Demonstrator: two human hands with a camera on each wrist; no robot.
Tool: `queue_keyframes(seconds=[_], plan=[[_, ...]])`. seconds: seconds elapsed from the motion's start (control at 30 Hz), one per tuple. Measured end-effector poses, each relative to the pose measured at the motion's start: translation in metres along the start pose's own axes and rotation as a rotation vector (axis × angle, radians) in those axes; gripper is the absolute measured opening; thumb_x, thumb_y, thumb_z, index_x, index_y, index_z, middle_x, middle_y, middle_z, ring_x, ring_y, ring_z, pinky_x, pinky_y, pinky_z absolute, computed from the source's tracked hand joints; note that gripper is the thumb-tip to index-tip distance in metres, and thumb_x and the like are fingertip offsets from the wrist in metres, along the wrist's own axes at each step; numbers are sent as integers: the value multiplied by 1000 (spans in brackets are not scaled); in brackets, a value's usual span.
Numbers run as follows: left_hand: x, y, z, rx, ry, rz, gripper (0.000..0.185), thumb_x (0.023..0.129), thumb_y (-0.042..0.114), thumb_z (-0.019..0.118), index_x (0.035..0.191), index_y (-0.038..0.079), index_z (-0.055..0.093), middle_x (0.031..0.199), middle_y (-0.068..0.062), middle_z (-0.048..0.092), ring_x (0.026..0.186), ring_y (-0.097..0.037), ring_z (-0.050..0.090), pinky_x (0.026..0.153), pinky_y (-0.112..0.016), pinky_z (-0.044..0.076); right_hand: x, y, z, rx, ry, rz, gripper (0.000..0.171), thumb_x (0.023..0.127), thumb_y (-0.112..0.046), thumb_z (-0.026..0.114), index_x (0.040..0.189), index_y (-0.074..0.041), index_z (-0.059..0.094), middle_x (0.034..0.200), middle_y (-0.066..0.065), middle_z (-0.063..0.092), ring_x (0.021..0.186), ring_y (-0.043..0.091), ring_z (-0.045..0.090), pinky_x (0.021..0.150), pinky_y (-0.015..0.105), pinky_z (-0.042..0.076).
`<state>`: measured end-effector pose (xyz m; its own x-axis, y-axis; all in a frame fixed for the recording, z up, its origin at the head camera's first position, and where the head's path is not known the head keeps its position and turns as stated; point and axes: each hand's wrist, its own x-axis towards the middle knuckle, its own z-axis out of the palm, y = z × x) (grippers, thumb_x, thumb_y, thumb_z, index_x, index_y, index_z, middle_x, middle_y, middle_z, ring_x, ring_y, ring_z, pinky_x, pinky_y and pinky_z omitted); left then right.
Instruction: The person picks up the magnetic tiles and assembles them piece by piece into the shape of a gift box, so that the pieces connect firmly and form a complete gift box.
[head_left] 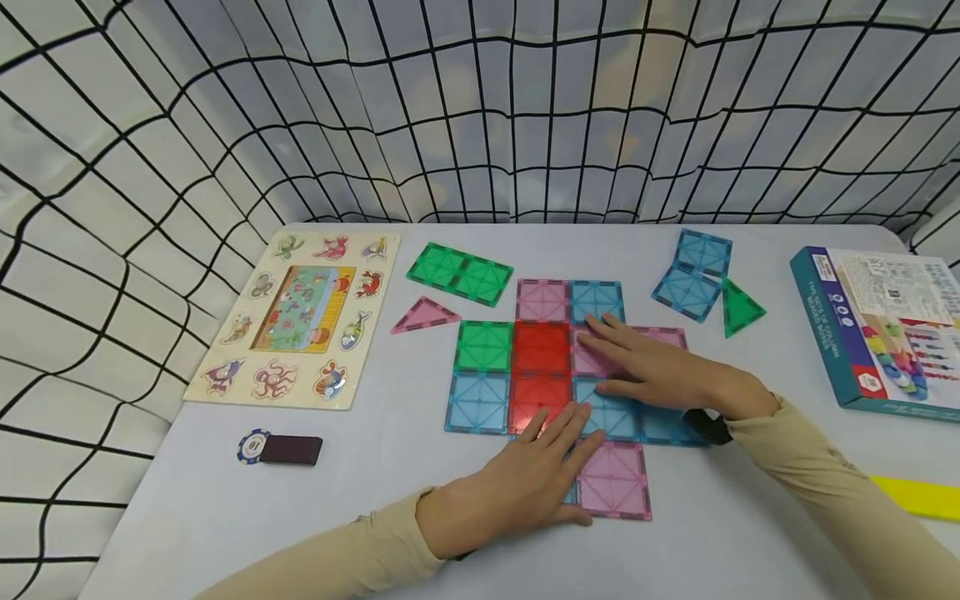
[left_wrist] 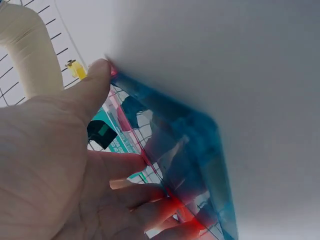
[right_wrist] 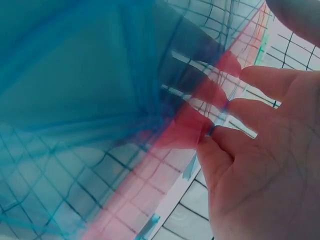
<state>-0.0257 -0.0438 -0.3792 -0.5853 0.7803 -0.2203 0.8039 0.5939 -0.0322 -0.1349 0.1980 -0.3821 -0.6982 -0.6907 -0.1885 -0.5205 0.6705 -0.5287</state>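
Magnetic tiles lie edge to edge on the white table in a cross-like flat shape. My left hand (head_left: 513, 479), fingers spread, rests on the lower part, near a red tile (head_left: 540, 346) column and a pink tile (head_left: 615, 483). It mostly hides a blue tile beneath it. My right hand (head_left: 663, 362) lies with extended fingers across the right side, over a pink tile (head_left: 660, 336) and a blue tile (head_left: 611, 421). At the left edge are a green tile (head_left: 482, 346) and a blue tile (head_left: 477, 404). In both wrist views fingertips touch the tiles.
Loose green tiles (head_left: 459, 273) and a pink triangle (head_left: 424, 316) lie back left; two blue tiles (head_left: 692, 275) and a green triangle (head_left: 741, 308) back right. Around them are an animal puzzle board (head_left: 360, 367), a dark block (head_left: 291, 450), a boxed set (head_left: 885, 333) and a yellow strip (head_left: 918, 497).
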Motion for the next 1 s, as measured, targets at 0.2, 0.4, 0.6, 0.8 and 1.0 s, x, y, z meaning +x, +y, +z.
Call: queue_keyframes(seconds=[0.2, 0.4, 0.6, 0.8, 1.0], plan=[[-8, -12, -2, -73, -9, 33, 83, 103, 65, 47, 164, 10, 35, 172, -13, 25, 159, -27, 23, 124, -42, 31, 6, -3, 2, -20, 0, -30, 78, 104, -40, 64, 166, -9, 28, 174, 16, 12, 159, 44, 8, 120, 69, 24], [-29, -67, -17, -508, 96, -141, 73, 108, 49, 53, 162, 2, 35, 170, -17, 27, 157, -32, 28, 123, -48, 33, 4, -5, 1, -5, -8, -34, 79, 105, -42, 62, 167, -9, 25, 174, 17, 10, 159, 45, 6, 119, 71, 23], [-61, -121, -12, -828, 243, -443, 68, 110, 34, 53, 160, -6, 32, 165, -25, 32, 153, -42, 30, 120, -60, 33, 0, -6, -1, -8, -16, -37, 80, 105, -43, 61, 166, -7, 24, 174, 18, 8, 159, 45, 4, 119, 71, 23], [-65, -139, 2, -1249, 257, -494, 57, 112, 26, 43, 157, -9, 36, 162, -24, 40, 151, -40, 36, 120, -57, 36, 0, -5, 0, -20, -19, -38, 80, 106, -43, 60, 167, -7, 23, 174, 19, 7, 159, 45, 4, 119, 72, 23], [-64, -144, -2, -1668, 323, -570, 55, 112, 21, 38, 158, -9, 33, 162, -27, 38, 148, -41, 41, 117, -51, 41, 2, -6, 2, -15, -16, -36, 80, 106, -43, 59, 167, -8, 22, 174, 19, 7, 159, 45, 5, 119, 72, 23]])
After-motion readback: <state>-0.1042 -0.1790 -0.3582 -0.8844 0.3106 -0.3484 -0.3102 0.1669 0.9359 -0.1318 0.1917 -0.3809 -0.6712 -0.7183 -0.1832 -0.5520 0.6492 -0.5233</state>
